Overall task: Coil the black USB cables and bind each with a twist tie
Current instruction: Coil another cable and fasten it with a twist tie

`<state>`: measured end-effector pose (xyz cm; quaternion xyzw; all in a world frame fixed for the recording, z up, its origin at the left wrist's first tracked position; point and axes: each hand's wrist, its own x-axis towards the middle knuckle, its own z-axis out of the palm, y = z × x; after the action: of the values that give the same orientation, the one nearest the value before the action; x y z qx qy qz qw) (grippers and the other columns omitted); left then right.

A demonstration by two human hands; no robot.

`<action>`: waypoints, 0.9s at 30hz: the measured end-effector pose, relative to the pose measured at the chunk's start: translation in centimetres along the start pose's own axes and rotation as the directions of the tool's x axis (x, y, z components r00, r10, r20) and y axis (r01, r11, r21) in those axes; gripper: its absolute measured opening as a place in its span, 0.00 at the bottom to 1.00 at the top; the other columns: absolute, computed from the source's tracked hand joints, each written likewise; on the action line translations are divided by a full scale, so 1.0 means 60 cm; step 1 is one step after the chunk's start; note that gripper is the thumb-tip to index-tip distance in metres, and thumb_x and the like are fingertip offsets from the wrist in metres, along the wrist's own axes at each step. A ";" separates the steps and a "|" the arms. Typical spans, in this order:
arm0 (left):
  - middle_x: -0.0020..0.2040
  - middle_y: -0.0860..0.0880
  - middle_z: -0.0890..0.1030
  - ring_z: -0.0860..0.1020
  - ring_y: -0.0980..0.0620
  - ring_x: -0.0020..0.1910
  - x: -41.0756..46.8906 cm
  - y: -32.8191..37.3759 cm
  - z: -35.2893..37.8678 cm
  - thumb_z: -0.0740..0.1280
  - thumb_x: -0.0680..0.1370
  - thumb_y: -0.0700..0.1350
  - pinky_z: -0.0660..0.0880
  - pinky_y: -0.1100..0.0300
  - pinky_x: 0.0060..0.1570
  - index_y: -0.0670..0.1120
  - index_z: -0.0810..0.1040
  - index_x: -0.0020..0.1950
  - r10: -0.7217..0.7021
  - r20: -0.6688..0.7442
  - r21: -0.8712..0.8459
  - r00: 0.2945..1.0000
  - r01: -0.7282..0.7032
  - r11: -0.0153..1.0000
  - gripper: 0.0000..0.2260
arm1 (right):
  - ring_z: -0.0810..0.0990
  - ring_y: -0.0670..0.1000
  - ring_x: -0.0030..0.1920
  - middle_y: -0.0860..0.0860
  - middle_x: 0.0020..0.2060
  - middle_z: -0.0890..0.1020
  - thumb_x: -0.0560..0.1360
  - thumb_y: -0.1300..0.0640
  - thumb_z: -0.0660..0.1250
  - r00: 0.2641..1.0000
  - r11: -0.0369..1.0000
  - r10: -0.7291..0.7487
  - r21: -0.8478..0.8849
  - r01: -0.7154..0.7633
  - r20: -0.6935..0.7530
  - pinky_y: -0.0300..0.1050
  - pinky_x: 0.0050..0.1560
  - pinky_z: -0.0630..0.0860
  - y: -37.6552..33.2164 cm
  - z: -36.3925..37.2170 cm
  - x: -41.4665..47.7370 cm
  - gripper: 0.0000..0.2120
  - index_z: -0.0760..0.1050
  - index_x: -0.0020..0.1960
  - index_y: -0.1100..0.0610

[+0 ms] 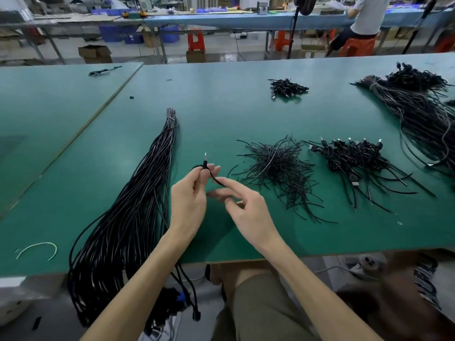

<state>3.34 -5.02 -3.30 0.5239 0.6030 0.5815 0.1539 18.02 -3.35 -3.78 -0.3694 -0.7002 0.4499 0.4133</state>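
Above the near edge of the green table [221, 114], the left hand [189, 198] held a small coiled cable [203, 167] pinched in its curled fingertips, the metal plug [205, 156] standing upright out of the top; a short black strand [216, 180], probably the tail of a twist tie, ran from that coil down and to the right, its long axis slanting toward the right hand [246, 210]. That hand was largely open; its index finger [232, 184] lay stretched against the strand's free end while the thumb [214, 193] sat just below, apart from it; whether the end was actually pinched could not be told. The right hand was thus the nearer to the loose end, and the binding twist would seemingly fall to it. A long cable bundle [138, 205] lay to the left; a heap of twist ties [278, 166] lay to the right, with the finished coils [352, 156] beyond.
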 end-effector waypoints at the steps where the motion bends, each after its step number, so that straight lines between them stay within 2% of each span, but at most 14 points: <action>1: 0.54 0.54 0.87 0.83 0.58 0.59 0.002 0.000 -0.001 0.60 0.87 0.41 0.77 0.65 0.60 0.41 0.82 0.61 -0.027 0.002 -0.066 1.000 0.027 0.997 0.11 | 0.85 0.53 0.50 0.41 0.49 0.88 0.80 0.69 0.62 0.999 0.999 0.036 -0.003 -0.036 0.028 0.58 0.51 0.81 0.001 0.000 0.002 0.23 0.79 0.66 0.47; 3: 0.56 0.48 0.87 0.84 0.49 0.59 0.007 -0.006 -0.006 0.59 0.87 0.43 0.79 0.58 0.61 0.38 0.81 0.62 -0.092 0.052 -0.265 0.994 0.102 0.959 0.13 | 0.85 0.59 0.49 0.43 0.47 0.88 0.80 0.68 0.61 0.993 0.998 0.067 -0.012 -0.066 0.096 0.61 0.57 0.80 0.001 0.002 0.003 0.20 0.80 0.64 0.48; 4: 0.58 0.44 0.86 0.84 0.45 0.60 0.011 -0.009 -0.010 0.58 0.87 0.43 0.80 0.55 0.61 0.37 0.80 0.62 -0.136 0.111 -0.414 0.984 0.170 0.894 0.14 | 0.85 0.57 0.50 0.44 0.46 0.88 0.81 0.68 0.61 0.990 0.998 0.069 -0.012 -0.068 0.125 0.57 0.60 0.80 0.002 0.004 0.002 0.19 0.80 0.65 0.52; 6: 0.59 0.40 0.85 0.84 0.42 0.60 0.018 -0.009 -0.021 0.58 0.87 0.45 0.80 0.55 0.58 0.36 0.79 0.63 -0.210 0.254 -0.667 0.944 0.329 0.669 0.16 | 0.86 0.47 0.51 0.45 0.46 0.89 0.81 0.67 0.61 0.986 0.998 0.070 -0.009 -0.070 0.151 0.47 0.64 0.78 0.001 0.005 0.002 0.17 0.79 0.66 0.57; 8: 0.50 0.45 0.85 0.85 0.49 0.49 0.026 -0.005 -0.031 0.60 0.86 0.46 0.81 0.60 0.49 0.38 0.82 0.57 -0.281 0.332 -0.781 0.900 0.429 0.453 0.14 | 0.86 0.45 0.50 0.46 0.45 0.89 0.81 0.65 0.63 0.984 0.997 0.079 0.005 -0.081 0.160 0.44 0.63 0.78 0.000 0.006 0.002 0.13 0.80 0.63 0.58; 10: 0.39 0.53 0.77 0.76 0.58 0.32 0.030 -0.004 -0.039 0.59 0.86 0.44 0.77 0.64 0.38 0.42 0.83 0.50 -0.301 0.413 -0.835 0.860 0.489 0.252 0.14 | 0.87 0.48 0.47 0.48 0.44 0.89 0.82 0.62 0.64 0.981 0.993 0.096 0.046 -0.105 0.169 0.47 0.60 0.81 0.001 0.007 0.002 0.08 0.82 0.57 0.57; 12: 0.32 0.56 0.69 0.66 0.58 0.25 0.030 -0.001 -0.046 0.59 0.86 0.45 0.70 0.67 0.30 0.44 0.79 0.46 -0.263 0.482 -0.835 0.836 0.529 0.152 0.14 | 0.87 0.48 0.46 0.49 0.45 0.89 0.83 0.60 0.66 0.983 0.993 0.101 0.052 -0.110 0.152 0.45 0.57 0.82 0.004 0.007 0.003 0.06 0.81 0.55 0.57; 14: 0.29 0.57 0.64 0.61 0.58 0.23 0.026 0.000 -0.049 0.59 0.85 0.47 0.63 0.64 0.27 0.46 0.78 0.41 -0.227 0.505 -0.801 0.833 0.550 0.236 0.15 | 0.87 0.45 0.47 0.48 0.46 0.89 0.83 0.60 0.66 0.988 0.992 0.106 0.056 -0.113 0.114 0.40 0.54 0.81 0.006 0.006 0.004 0.06 0.82 0.56 0.57; 17: 0.27 0.56 0.66 0.60 0.59 0.23 0.015 -0.003 -0.034 0.61 0.83 0.46 0.60 0.65 0.27 0.48 0.77 0.36 -0.164 0.460 -0.650 0.872 0.457 0.607 0.16 | 0.85 0.42 0.49 0.47 0.48 0.88 0.83 0.61 0.65 0.991 0.985 0.133 0.104 -0.134 0.024 0.40 0.52 0.80 0.008 0.002 0.008 0.09 0.81 0.60 0.54; 20: 0.28 0.53 0.70 0.64 0.57 0.26 0.000 -0.010 -0.009 0.62 0.82 0.47 0.62 0.66 0.29 0.49 0.76 0.35 -0.066 0.442 -0.297 0.895 0.216 0.930 0.16 | 0.83 0.43 0.49 0.46 0.50 0.87 0.84 0.60 0.64 0.986 0.982 0.139 0.139 -0.125 -0.097 0.49 0.57 0.81 0.013 0.000 0.011 0.10 0.80 0.61 0.52; 21: 0.28 0.50 0.71 0.66 0.55 0.28 -0.004 -0.015 -0.003 0.61 0.82 0.47 0.64 0.62 0.31 0.49 0.76 0.35 -0.029 0.439 -0.146 0.898 0.103 0.984 0.15 | 0.83 0.45 0.51 0.46 0.51 0.86 0.84 0.61 0.64 0.981 0.981 0.141 0.151 -0.120 -0.131 0.51 0.58 0.81 0.014 -0.001 0.012 0.11 0.81 0.62 0.51; 23: 0.29 0.48 0.74 0.69 0.48 0.29 -0.004 -0.028 0.002 0.60 0.82 0.47 0.66 0.55 0.32 0.51 0.75 0.36 0.004 0.401 0.092 0.916 -0.045 0.995 0.15 | 0.83 0.48 0.55 0.47 0.55 0.85 0.84 0.65 0.61 0.975 0.977 0.128 0.190 -0.093 -0.182 0.50 0.53 0.82 0.016 -0.004 0.011 0.15 0.81 0.62 0.51; 25: 0.29 0.49 0.76 0.72 0.47 0.29 0.000 -0.036 0.001 0.60 0.83 0.47 0.68 0.53 0.30 0.52 0.76 0.37 0.009 0.296 0.167 0.955 -0.061 0.984 0.15 | 0.84 0.49 0.54 0.48 0.56 0.84 0.82 0.69 0.58 0.967 0.971 0.101 0.233 -0.045 -0.232 0.44 0.47 0.82 0.018 -0.009 0.008 0.20 0.82 0.62 0.51; 27: 0.31 0.53 0.79 0.74 0.53 0.28 0.003 -0.033 0.001 0.62 0.85 0.45 0.70 0.58 0.31 0.52 0.78 0.39 -0.004 0.195 0.182 0.981 -0.032 0.983 0.15 | 0.84 0.50 0.55 0.49 0.54 0.85 0.82 0.71 0.56 0.961 0.961 0.080 0.278 -0.003 -0.264 0.43 0.47 0.82 0.017 -0.013 0.008 0.22 0.81 0.63 0.53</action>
<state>2.44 -4.38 -4.96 0.5944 0.6326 0.4704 0.1588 18.67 -2.34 -4.45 -0.3816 -0.5596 0.4961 0.5432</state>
